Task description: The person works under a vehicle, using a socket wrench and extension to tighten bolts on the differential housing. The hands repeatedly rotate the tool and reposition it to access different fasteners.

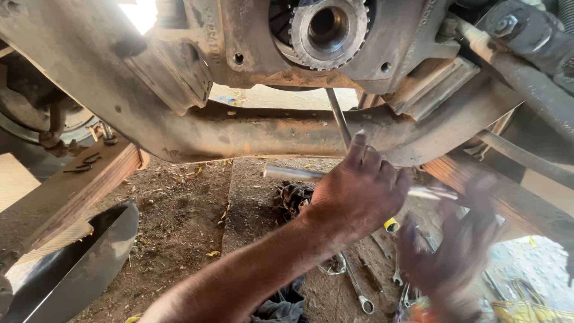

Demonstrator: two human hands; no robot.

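In the head view, the left hand (359, 191) reaches up from the lower middle of the frame, its grip closed around the junction of a T-shaped bar wrench (287, 173), the index finger stretched along the upright shaft. That thin upright shaft (338, 116) rises from the fist, leaning slightly left, toward the underside of the rusty hub housing (269, 42), where a toothed ring (329, 27) surrounds a hollow bore; the shaft's top end disappears at the lower edge of the housing, so what it sits on is hidden. The wrench's cross handle runs nearly level, left to right and sloping a little down to the right: one bright end pokes out to the left of the fist, the other emerges on the right toward the right hand (460, 245). That hand is heavily blurred, so I cannot tell whether its grip is open or closed; it seems to lie just at or below the right end of the handle. The left hand is plainly the one on the tool and nearer the shaft. Behind the fist a rusty crossbeam (239, 131) spans the frame. Below, on the dirt floor (179, 227), loose spanners (359, 293) lie scattered near the right hand, and a wooden plank (66, 191) slants at the left.
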